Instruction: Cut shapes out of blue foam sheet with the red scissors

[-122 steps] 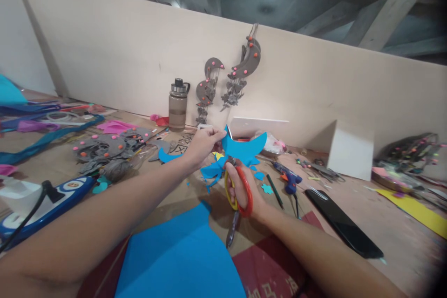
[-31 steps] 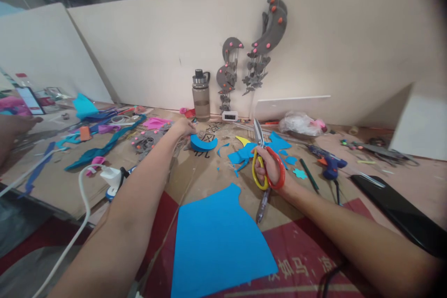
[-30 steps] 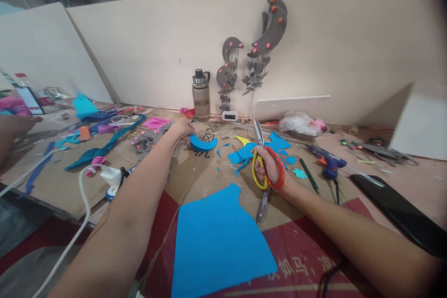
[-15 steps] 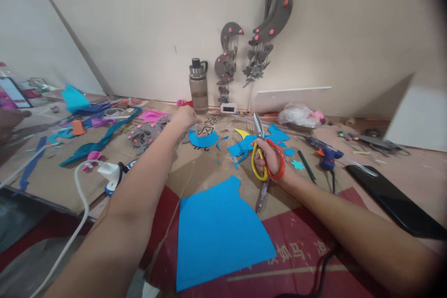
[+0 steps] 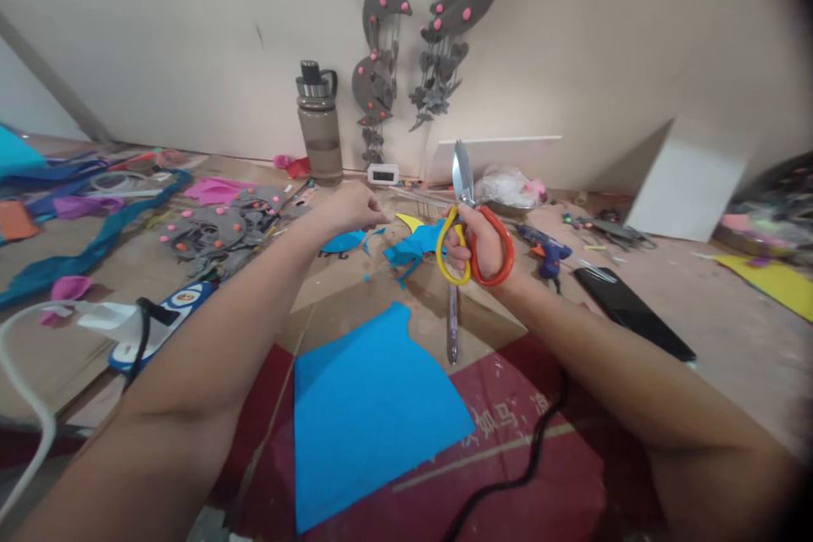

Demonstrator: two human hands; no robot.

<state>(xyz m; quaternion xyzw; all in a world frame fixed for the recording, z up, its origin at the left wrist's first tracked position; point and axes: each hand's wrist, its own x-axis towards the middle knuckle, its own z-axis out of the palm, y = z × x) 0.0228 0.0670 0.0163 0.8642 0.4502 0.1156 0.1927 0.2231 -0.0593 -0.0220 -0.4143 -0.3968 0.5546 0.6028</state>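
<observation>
My right hand (image 5: 478,244) is closed around the handles of a pair of scissors (image 5: 462,168), one loop yellow and one red. The blades point up and away from me and lie together. My left hand (image 5: 356,207) hovers over blue cut pieces (image 5: 343,242), its fingers loosely bent and nothing visible in them. More blue scraps (image 5: 416,244) and a yellow crescent piece (image 5: 410,222) lie between my hands. Closest to me is a large blue sheet (image 5: 374,423) with one curved edge. Below the scissors lies a pen (image 5: 452,326).
A water bottle (image 5: 319,131) stands by the wall near a small digital display (image 5: 383,175). Grey moon ornaments (image 5: 384,4) hang above. On the right are a glue gun (image 5: 550,252) and a black phone (image 5: 635,313). A power strip (image 5: 190,301) and cable lie left.
The view has turned to the right. My left hand has moved right, from near the bottle to over the blue pieces. The scissors stay in my right hand, raised slightly.
</observation>
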